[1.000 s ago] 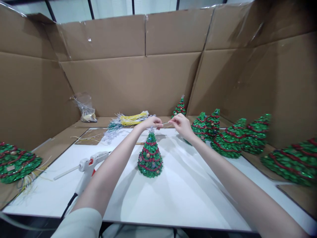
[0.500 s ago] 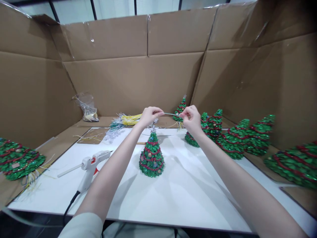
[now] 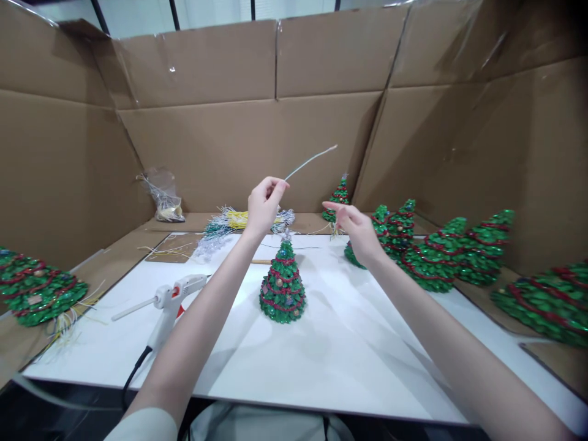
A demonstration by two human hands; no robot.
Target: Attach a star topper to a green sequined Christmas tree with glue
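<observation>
Pinched between the thumb and fingers of my left hand point(image 3: 265, 207) is a thin pale wire point(image 3: 311, 161), its free end rising in a slight curve to the right. My right hand point(image 3: 357, 231) is apart from the wire, index finger stretched out to the left, holding nothing I can see. Below and between both hands, a small green Christmas tree point(image 3: 282, 289) with red garland and small ornaments stands upright on the white board point(image 3: 349, 349). A wooden stick point(image 3: 261, 261) lies partly behind that tree.
A white glue gun point(image 3: 172, 297) with its cord lies left of my left forearm. Bundled wires point(image 3: 236, 219) and a plastic bag point(image 3: 166, 199) sit at the back. More trees point(image 3: 434, 254) stand right; another tree point(image 3: 37, 288) lies left. Cardboard walls point(image 3: 206, 153) enclose the table.
My right hand has let go of the wire's right end and opened. My left hand has risen a little, and the wire now points up to the right.
</observation>
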